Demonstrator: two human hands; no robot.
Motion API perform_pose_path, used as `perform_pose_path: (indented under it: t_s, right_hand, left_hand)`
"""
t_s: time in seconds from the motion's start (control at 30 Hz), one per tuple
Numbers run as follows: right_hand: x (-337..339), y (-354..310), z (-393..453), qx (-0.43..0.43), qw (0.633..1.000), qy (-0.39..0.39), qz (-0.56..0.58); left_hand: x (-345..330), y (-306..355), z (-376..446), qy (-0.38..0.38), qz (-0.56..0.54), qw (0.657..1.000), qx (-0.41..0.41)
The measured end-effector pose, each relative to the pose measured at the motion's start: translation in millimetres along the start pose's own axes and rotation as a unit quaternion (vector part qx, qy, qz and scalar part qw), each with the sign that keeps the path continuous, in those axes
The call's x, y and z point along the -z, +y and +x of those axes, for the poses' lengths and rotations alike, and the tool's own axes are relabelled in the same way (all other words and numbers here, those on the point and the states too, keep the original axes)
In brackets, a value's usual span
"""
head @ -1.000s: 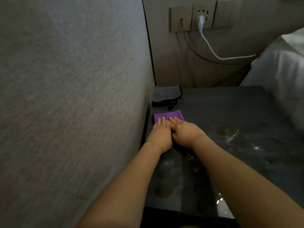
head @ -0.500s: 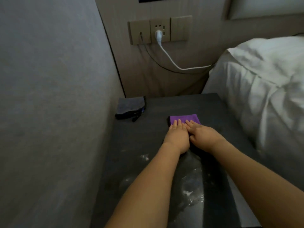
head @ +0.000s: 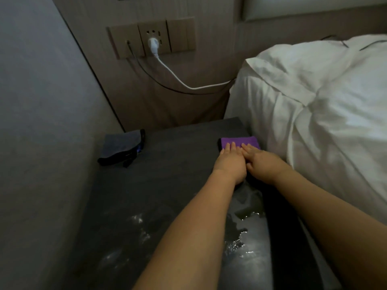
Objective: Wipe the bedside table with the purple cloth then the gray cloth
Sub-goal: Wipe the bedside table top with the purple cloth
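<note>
Both hands, left [head: 231,162] & right [head: 261,164], lie flat w/ fingers straight, side by side on purple cloth [head: 240,141], pressing it to bench [head: 167,185] for even wipe pressure; gray cloth [head: 121,146] waits well left of hands, wet streaks nearer the person.

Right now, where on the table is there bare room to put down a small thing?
The table is bare between the gray cloth and the purple cloth. Both hands, left and right, crowd the bed side. Wet patches cover the near part.
</note>
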State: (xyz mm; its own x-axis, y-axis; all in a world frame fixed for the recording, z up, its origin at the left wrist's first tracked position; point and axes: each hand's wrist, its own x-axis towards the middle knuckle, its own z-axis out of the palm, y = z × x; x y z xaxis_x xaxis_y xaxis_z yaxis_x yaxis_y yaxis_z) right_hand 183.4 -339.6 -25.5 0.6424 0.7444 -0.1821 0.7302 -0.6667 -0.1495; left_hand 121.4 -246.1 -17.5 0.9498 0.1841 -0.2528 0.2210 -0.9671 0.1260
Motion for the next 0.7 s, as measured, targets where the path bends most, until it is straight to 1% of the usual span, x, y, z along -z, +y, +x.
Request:
perform_pose_path:
  t_s: [0.3,0.43,0.53,0.7]
  right_hand:
    - [-7.3,-9.9,-28.5,-0.038,0.999,0.004,0.016]
    - [-5.1,-26.3,-35.3,-0.061,0.998,-0.02,0.01]
    - [-8.0,-44.3,-34.3,-0.069,0.997,-0.017,0.007]
    - [-13.3,-103.2,-19.3,-0.032,0.999,-0.023,0.024]
  left_hand:
    - [-10.1,8.5,-22.0,0.009,-0.014,1.0,-0.02]
    - [-12.9,3.4,-29.5,0.016,-0.005,0.999,-0.034]
    - [-16.7,-11.8,-36.4,0.019,0.008,0.999,-0.042]
    - [-13.9,-66.3,-67.5,0.018,-0.001,1.0,-0.006]
